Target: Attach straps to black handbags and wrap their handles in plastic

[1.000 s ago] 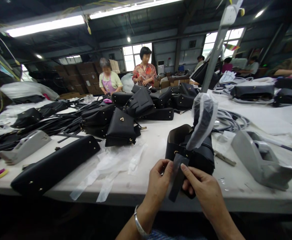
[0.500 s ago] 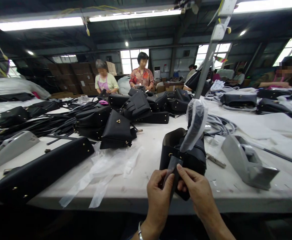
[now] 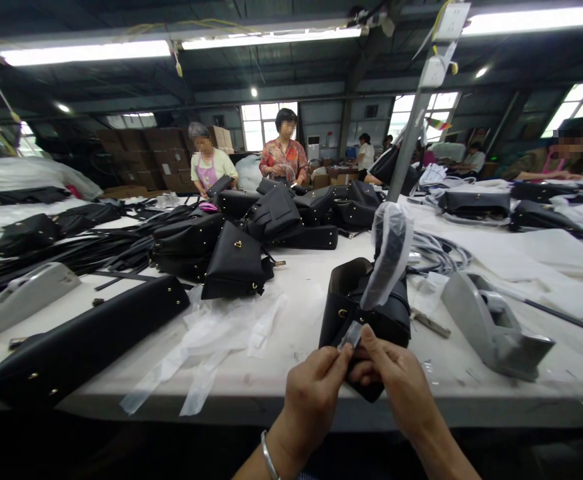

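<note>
Left hand [image 3: 316, 387] and right hand [image 3: 396, 380] pinch clear plastic film [image 3: 350, 335] beside black leather bag [image 3: 371, 313]; likely flimsy, slippery: grip its edges.

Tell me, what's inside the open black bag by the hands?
A black strap wrapped in clear plastic film sticks up out of the open black leather bag. The bag's bottom is hidden behind its front wall.

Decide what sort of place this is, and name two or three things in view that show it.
Probably a handbag factory's packing floor: a long white worktable piled with matching black handbags, a tape dispenser, and the left hand and right hand pinching clear film at one bag.
</note>
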{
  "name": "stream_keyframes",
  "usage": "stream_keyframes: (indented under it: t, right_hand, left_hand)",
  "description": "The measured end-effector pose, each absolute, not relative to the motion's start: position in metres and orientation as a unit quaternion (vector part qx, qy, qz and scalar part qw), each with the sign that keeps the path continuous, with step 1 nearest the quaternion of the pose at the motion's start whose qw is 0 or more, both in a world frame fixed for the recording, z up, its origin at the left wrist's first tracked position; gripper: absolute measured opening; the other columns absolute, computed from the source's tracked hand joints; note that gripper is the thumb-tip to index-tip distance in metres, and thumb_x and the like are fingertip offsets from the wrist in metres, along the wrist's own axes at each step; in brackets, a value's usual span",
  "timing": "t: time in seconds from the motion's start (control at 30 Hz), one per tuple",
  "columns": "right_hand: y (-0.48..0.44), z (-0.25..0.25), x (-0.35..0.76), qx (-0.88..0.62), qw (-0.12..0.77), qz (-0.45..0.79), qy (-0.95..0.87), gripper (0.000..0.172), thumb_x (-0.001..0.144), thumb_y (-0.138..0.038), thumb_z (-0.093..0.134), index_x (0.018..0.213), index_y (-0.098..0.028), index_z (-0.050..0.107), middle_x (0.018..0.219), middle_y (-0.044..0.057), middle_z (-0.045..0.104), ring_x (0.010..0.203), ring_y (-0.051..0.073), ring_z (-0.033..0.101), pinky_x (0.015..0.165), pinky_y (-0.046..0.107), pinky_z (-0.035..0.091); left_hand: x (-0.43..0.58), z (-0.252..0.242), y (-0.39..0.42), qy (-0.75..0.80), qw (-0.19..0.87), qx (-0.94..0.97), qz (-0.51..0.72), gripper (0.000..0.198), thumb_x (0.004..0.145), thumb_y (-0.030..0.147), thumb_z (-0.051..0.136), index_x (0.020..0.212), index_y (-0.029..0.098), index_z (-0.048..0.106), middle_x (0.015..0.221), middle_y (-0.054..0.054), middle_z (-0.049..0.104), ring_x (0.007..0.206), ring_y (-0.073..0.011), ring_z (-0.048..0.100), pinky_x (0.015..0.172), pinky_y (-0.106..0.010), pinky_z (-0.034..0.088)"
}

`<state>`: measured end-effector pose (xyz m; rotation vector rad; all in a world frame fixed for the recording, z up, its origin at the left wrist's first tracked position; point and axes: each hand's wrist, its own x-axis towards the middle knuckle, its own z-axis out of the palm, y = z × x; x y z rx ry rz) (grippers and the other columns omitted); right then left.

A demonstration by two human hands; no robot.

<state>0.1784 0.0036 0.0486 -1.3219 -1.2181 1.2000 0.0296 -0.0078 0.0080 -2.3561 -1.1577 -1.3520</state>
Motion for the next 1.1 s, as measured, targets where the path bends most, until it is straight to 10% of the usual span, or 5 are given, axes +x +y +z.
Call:
stream_keyframes:
  t: [0.2,0.67,0.93,1.1]
  right_hand:
    - [0.001,0.052,0.183,-0.561,0.414,0.47,-0.54,0.05,0.083,-0.063,0.062,0.064,-0.017,0.067,0.045,0.001,0.06,0.043,0.011,0.05,0.046,0.022,0.037]
    - [0.006,0.049,0.18,-0.503,0.446,0.51,-0.536,0.043,0.086,-0.056,0.063,0.082,-0.016,0.079,0.045,-0.004,0.053,0.047,0.011,0.049,0.048,0.022,0.036]
    - [-0.007,0.067,0.247,-0.585,0.463,0.279,-0.605,0.034,0.09,-0.05,0.061,0.087,-0.021,0.079,0.064,0.001,0.072,0.053,0.016,0.063,0.06,0.026,0.049]
    - [0.023,0.081,0.371,-0.76,0.458,0.025,-0.46,0.033,0.091,-0.035,0.059,0.118,-0.02,0.072,0.124,0.014,0.069,0.118,0.03,0.061,0.097,0.037,0.041]
  left_hand:
    - [0.012,-0.003,-0.025,-0.313,0.049,-0.85,-0.422,0.03,0.098,0.014,0.052,0.125,0.014,0.064,0.076,-0.005,0.069,0.064,-0.0138,0.064,0.058,-0.021,0.053]
    - [0.039,0.036,-0.011,-0.424,-0.556,-0.498,-0.513,0.033,0.091,0.044,0.065,0.094,0.012,0.069,0.077,-0.006,0.071,0.07,-0.0152,0.065,0.066,-0.024,0.053]
    - [0.046,0.025,-0.011,-0.5,-0.52,-0.471,-0.507,0.039,0.082,0.049,0.072,0.097,0.013,0.071,0.078,-0.005,0.07,0.048,-0.007,0.046,0.042,-0.017,0.034]
    - [0.043,0.021,-0.009,-0.511,-0.463,-0.51,-0.513,0.031,0.085,0.046,0.069,0.091,0.015,0.072,0.081,-0.005,0.073,0.074,-0.0168,0.064,0.067,-0.023,0.048]
